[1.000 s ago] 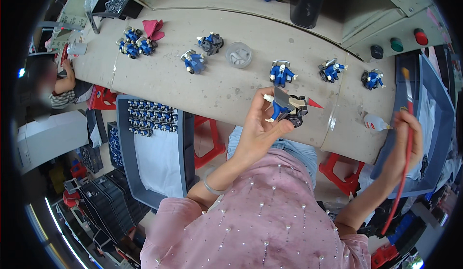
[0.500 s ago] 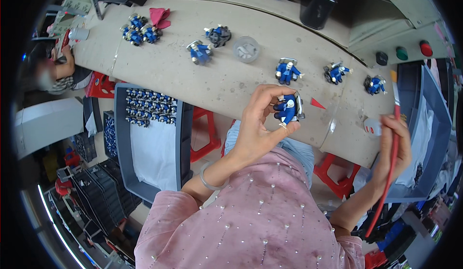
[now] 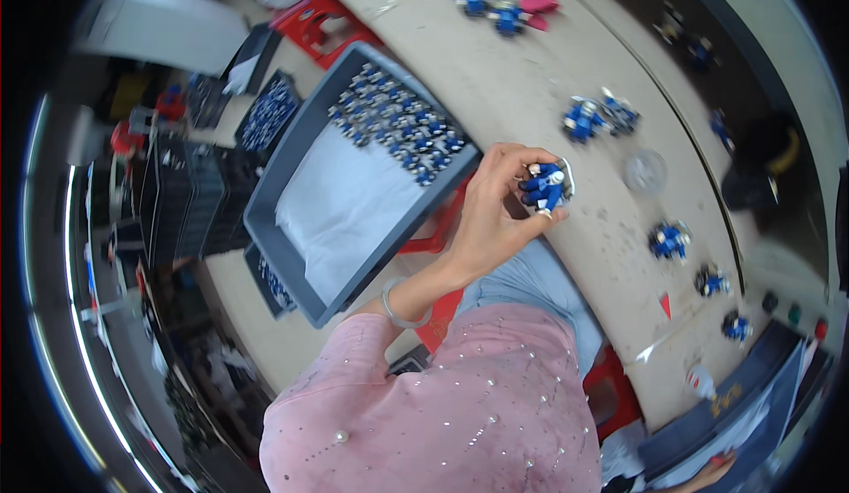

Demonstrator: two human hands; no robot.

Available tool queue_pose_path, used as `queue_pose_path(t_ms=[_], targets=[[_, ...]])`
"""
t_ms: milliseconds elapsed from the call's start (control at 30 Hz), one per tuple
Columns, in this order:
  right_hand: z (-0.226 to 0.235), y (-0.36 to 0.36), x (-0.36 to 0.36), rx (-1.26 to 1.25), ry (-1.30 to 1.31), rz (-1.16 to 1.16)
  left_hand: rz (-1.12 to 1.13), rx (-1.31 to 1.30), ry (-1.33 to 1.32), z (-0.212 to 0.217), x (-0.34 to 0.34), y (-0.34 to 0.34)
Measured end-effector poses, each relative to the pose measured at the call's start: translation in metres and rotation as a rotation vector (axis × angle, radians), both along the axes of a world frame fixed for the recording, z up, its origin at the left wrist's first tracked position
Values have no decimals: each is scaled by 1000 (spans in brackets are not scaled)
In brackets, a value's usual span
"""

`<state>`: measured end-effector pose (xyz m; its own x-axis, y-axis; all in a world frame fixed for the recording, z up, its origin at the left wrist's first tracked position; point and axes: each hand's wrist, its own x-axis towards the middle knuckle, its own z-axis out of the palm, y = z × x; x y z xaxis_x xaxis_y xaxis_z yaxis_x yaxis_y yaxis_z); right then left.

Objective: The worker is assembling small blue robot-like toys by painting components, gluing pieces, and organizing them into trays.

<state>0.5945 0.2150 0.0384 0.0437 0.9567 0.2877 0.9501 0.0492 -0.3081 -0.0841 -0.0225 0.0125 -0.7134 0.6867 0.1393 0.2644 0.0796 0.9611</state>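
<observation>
Left hand (image 3: pixel 495 219) clamps fingers on a blue toy (image 3: pixel 546 186) above the table (image 3: pixel 531 77) edge beside the grey tray (image 3: pixel 292 254) of like toys; likely transfer step, needing a tray-ward move; right hand's (image 3: pixel 707 473) grip indiscernible.

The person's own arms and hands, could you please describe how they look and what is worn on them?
The left hand is bare, with a thin pale bangle round the wrist. A pink sleeve dotted with small sparkling studs covers the upper arm. The right hand barely shows at the lower edge.
</observation>
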Motion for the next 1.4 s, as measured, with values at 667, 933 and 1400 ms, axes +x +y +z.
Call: queue_pose_path(t_ms=[667, 933, 1400], targets=[[-3, -16, -41, -119, 426, -305, 1059, -480, 156, -256, -189, -215], [-18, 0, -34, -254, 358, -245, 1102, -517, 271, -271, -199, -217], [-17, 10, 65, -20, 184, -301, 933, -737, 466, -343, -247, -282]])
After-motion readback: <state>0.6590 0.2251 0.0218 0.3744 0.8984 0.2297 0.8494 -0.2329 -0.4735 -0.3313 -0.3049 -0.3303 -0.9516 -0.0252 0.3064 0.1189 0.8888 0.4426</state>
